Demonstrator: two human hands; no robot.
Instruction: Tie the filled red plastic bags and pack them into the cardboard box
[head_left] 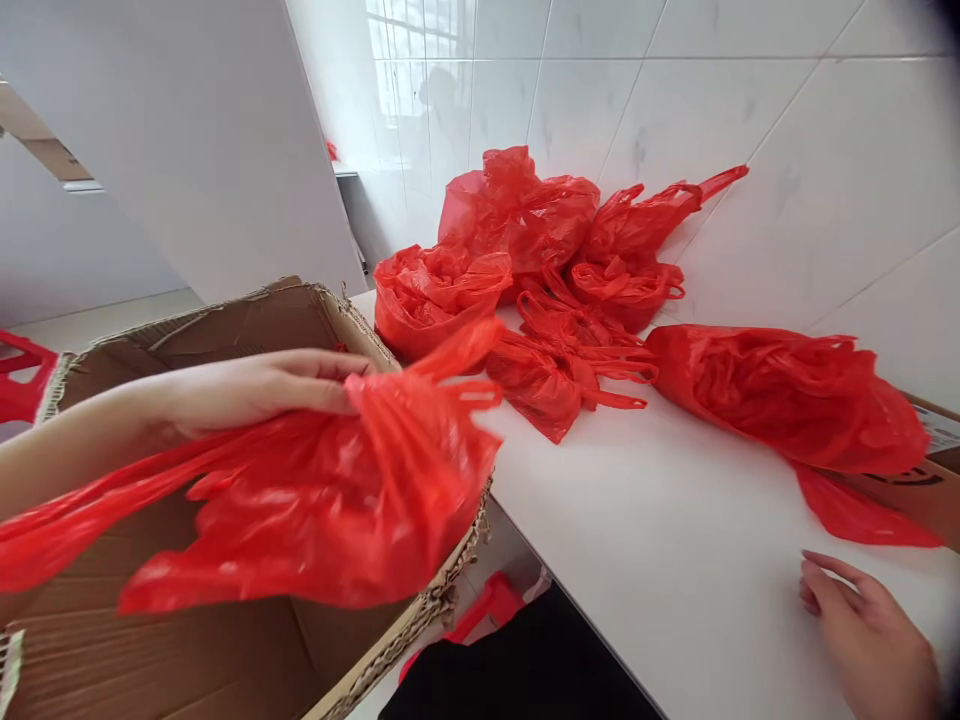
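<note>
My left hand [270, 390] grips a red plastic carrier bag [322, 510] near its gathered top. The bag hangs crumpled and slightly blurred over a cardboard box [247, 670], one long strip trailing to the left. Low over the white table [645, 540] at the right, my right hand [862, 630] is loosely curled, thumb and fingertips close together with nothing visible in them. A bundle of red plastic bags [787, 395] lies just beyond it.
More red bag bundles [525, 210] are heaped against the tiled wall [585, 90]. A smaller red bag [540, 380] with loose handles lies before them. Another carton [915, 490] sits at the right edge. The box's torn rim [390, 640] adjoins the table.
</note>
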